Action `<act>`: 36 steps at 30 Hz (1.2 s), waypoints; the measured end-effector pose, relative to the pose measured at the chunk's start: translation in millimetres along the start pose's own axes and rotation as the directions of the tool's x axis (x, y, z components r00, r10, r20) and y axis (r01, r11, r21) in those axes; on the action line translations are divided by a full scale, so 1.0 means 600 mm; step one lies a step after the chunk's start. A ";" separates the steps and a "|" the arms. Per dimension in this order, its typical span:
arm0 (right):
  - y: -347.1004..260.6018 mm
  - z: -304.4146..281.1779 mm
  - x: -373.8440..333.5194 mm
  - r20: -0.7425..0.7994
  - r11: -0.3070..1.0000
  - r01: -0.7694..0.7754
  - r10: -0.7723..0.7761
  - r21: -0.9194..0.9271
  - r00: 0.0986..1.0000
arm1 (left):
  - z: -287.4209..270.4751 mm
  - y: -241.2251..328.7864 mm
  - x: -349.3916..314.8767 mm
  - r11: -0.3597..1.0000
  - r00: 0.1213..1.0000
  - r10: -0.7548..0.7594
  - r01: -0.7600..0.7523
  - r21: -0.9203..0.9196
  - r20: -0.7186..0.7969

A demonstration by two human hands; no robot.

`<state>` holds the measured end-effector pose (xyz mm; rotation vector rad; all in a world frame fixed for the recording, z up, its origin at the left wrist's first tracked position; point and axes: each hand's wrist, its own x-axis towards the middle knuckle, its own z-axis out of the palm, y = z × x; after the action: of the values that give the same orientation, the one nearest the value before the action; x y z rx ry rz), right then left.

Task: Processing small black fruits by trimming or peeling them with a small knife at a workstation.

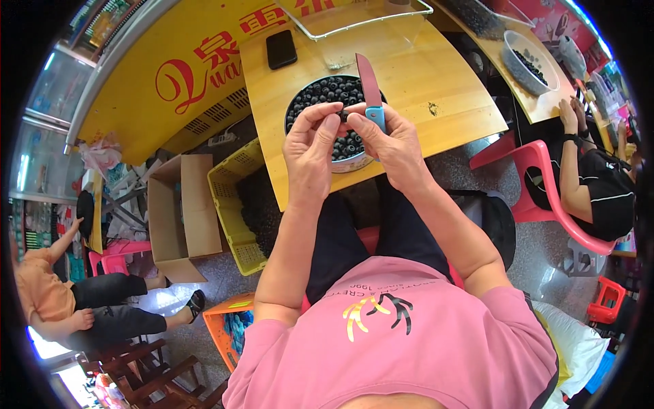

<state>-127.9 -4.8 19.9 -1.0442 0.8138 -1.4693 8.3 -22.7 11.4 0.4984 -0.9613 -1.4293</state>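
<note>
Over a round bowl heaped with small, dark round fruits, both hands meet at their fingertips. My left hand is closed in a pinch on one small dark fruit. A knife with a blue handle and a reddish blade is gripped in my right hand, its blade pointing up and away from me. The right thumb and fingertips also touch the pinched fruit. The bowl stands near the front edge of the wooden table; my hands hide part of it.
A black phone and a clear bin lie farther back on the table. Left of it stand a yellow crate with dark contents and a cardboard box. People sit at both sides; a white basket of dark fruits is at right.
</note>
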 end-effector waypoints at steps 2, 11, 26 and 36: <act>0.001 0.000 -0.001 -0.025 0.999 -0.022 0.021 -0.035 0.999 | -0.004 -0.008 -0.003 0.998 0.999 0.041 -0.041 0.048 0.003; -0.032 -0.008 -0.002 0.050 0.995 -0.091 0.094 -0.047 0.994 | 0.005 0.003 -0.017 0.966 1.000 -0.010 0.011 0.258 -0.008; -0.040 -0.029 -0.018 0.327 0.551 0.516 -0.409 -0.656 0.852 | 0.012 -0.001 -0.031 0.963 0.996 0.074 -0.085 0.255 0.051; -0.031 -0.034 -0.014 0.363 0.383 0.556 -0.470 -0.737 0.805 | 0.016 -0.004 -0.030 0.975 0.992 0.098 -0.111 0.192 0.076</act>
<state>-153.5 5.1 27.6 -2.2623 1.2276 -1.5160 1.7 -3.3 10.3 0.5402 -1.1722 -1.2693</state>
